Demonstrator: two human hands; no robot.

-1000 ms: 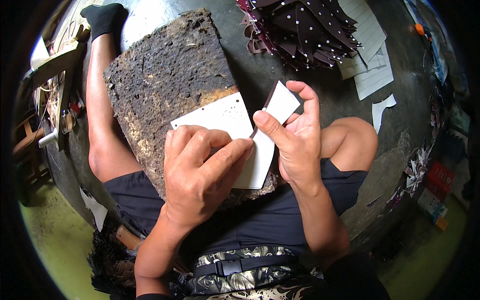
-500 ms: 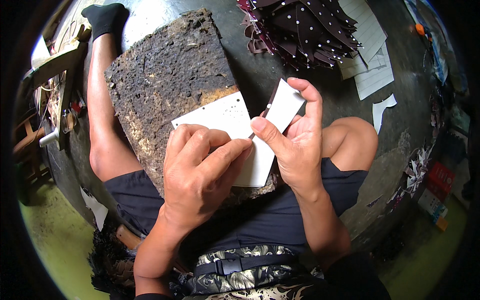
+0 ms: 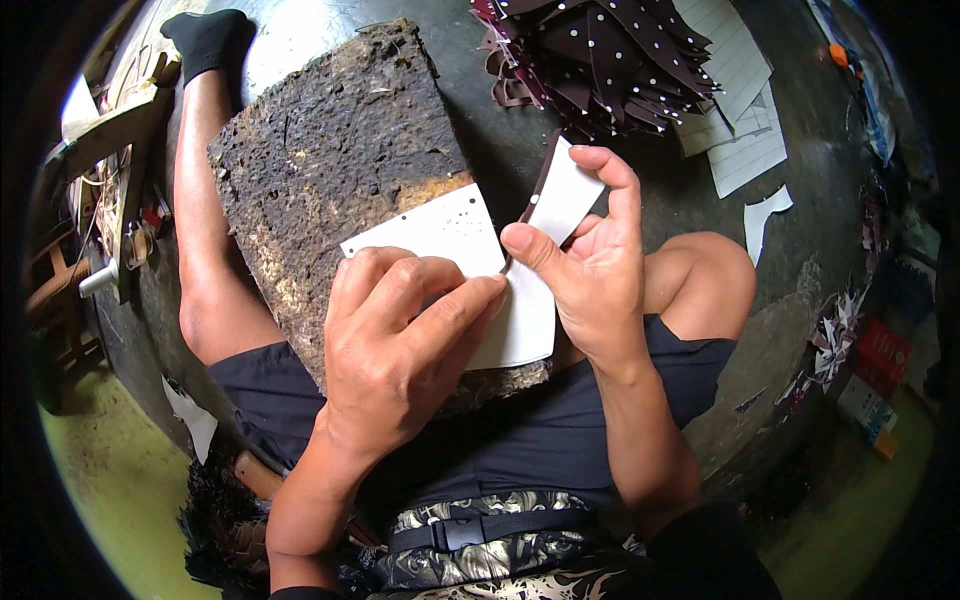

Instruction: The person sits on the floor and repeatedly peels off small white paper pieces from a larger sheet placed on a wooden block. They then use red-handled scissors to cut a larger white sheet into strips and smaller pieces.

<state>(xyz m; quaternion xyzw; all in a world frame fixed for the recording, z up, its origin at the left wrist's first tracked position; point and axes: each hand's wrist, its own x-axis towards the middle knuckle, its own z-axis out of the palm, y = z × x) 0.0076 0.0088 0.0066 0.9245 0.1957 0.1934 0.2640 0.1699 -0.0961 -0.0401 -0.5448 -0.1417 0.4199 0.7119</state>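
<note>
We press our left hand (image 3: pixel 400 345) flat on a white card sheet (image 3: pixel 450 235) lying on the rough dark block (image 3: pixel 330 150) across our lap; that grip is unclenched, fingers spread on the sheet. Our right hand (image 3: pixel 590 270) pinches a smaller white-and-dark cut piece (image 3: pixel 562 195) at the sheet's three o'clock edge. A heap of dotted dark pieces (image 3: pixel 610 50) at one o'clock suggests many are done; this sheet looks only partly worked.
</note>
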